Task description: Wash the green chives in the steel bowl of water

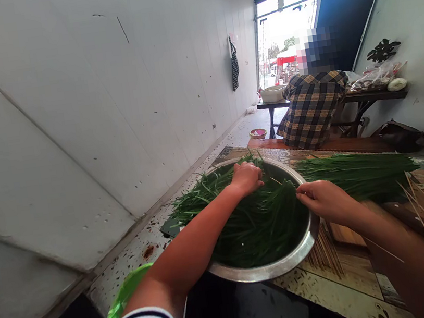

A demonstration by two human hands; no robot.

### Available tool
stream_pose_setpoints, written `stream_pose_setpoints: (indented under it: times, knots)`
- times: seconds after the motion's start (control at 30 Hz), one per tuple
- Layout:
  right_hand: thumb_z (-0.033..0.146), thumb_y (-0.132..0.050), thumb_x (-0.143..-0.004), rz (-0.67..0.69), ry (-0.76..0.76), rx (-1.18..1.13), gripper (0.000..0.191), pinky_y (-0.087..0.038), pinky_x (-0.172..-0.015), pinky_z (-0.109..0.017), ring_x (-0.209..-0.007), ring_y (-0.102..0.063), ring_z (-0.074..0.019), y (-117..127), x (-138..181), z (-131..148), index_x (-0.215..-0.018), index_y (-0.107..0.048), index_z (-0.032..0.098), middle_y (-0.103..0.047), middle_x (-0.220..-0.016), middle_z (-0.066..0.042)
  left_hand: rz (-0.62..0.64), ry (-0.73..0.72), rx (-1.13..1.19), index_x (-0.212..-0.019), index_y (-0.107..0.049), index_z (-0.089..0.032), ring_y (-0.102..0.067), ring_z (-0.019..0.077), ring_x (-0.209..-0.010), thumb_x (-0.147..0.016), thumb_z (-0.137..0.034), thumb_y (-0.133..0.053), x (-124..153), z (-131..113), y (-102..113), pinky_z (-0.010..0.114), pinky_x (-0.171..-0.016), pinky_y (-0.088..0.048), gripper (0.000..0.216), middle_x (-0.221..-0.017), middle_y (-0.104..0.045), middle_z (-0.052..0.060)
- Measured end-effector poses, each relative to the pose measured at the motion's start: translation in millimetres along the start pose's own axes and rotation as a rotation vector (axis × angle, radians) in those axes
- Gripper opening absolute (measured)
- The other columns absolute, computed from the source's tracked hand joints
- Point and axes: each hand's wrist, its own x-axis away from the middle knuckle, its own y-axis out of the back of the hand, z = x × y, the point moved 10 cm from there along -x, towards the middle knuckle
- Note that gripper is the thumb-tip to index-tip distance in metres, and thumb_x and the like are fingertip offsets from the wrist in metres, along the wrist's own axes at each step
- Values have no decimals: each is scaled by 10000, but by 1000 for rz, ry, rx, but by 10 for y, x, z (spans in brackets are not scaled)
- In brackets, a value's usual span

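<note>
A wide metal basin (310,248) is filled with long green chives (259,231), some hanging over its far-left rim. My left hand (247,178) is closed over the far side of the basin, fingers curled among the chives; exactly what they grip is partly hidden. At the right rim, my right hand (322,198) pinches a thin wooden skewer (275,180). Its tip points left toward my left hand, and the folded top of a bunch of chives sits along it, the leaves hanging into the basin.
A pile of chives (351,171) lies right of the basin. Skewers (323,254) lie on the patterned table (358,283), more at far right. A green bag (126,292) is at lower left. Ahead, a person in a plaid shirt (313,108) sits at another table.
</note>
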Motion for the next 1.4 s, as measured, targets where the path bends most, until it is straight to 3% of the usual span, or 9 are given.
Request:
stream_pose_setpoints:
  times: [0.2, 0.33, 0.47, 0.53, 0.67, 0.83, 1.0, 1.2, 1.4]
  knots:
    - [235, -394, -796, -9, 9, 13, 283, -271, -523, -247, -536, -474, -117, 23, 3, 15, -616, -607, 185, -580, -574, -20, -92, 170, -4, -874, -665, -164, -540, 260, -1003, -803, -366, -557, 33, 320, 203, 416, -913, -339, 240, -959, -642, 100]
    - [238, -399, -803, -13, 11, 5, 279, -284, -539, -248, -580, -520, -127, 8, -4, -5, -673, -641, 185, -621, -624, -30, -173, 215, -15, -1020, -632, -201, -495, 270, -1084, -795, -442, -548, 22, 447, 232, 430, -951, -322, 340, -1068, -616, 106]
    - [247, -395, -805, -11, -11, 6, 286, -289, -541, -249, -598, -539, -134, 5, -2, -30, -708, -657, 187, -635, -644, -33, -26, 281, 3, -1171, -544, -198, -436, 325, -1181, -631, -570, -661, 35, 505, 81, 459, -985, -316, 666, -1215, -557, 140]
    - [252, -390, -806, -14, -12, 9, 292, -291, -540, -249, -591, -538, -135, 12, -4, -27, -713, -660, 187, -630, -634, -32, 49, 317, 59, -1198, -524, -176, -465, 310, -1172, -624, -555, -671, 57, 555, 17, 419, -976, -348, 703, -1214, -562, 150]
    - [255, -394, -804, -11, -6, 18, 293, -295, -540, -246, -590, -536, -135, 10, -12, -24, -704, -661, 186, -631, -634, -35, 28, 286, 254, -1221, -529, -161, -567, 225, -1051, -667, -464, -665, 41, 630, 37, 281, -871, -431, 647, -1176, -598, 118]
    - [250, -394, -800, -18, 11, 11, 293, -302, -549, -245, -589, -534, -133, 12, -12, -25, -692, -660, 189, -629, -627, -35, 142, 153, 445, -999, -687, -160, -618, 167, -841, -648, -420, -681, 6, 619, -59, 215, -702, -456, 436, -938, -687, 62]
    - [250, -394, -796, 5, 10, 23, 290, -300, -535, -243, -563, -523, -129, 6, -8, -32, -679, -652, 188, -614, -599, -28, -11, 230, 460, -906, -722, -159, -604, 152, -752, -669, -456, -638, 6, 815, 33, 218, -636, -448, 389, -838, -696, 54]
    - [281, -392, -804, -66, -18, -58, 304, -334, -554, -243, -598, -562, -140, 52, 9, 17, -762, -678, 184, -664, -657, -30, 122, 62, 434, -855, -734, -170, -593, 113, -695, -639, -302, -678, -42, 627, -141, 181, -617, -437, 259, -742, -685, 16]
    - [342, -393, -824, -167, -56, -204, 331, -379, -601, -245, -657, -610, -155, -91, -31, 58, -880, -679, 186, -698, -728, -34, 106, -27, 275, -849, -739, -197, -583, 121, -675, -626, -200, -667, 59, 339, -31, 195, -646, -433, 234, -734, -685, 17]
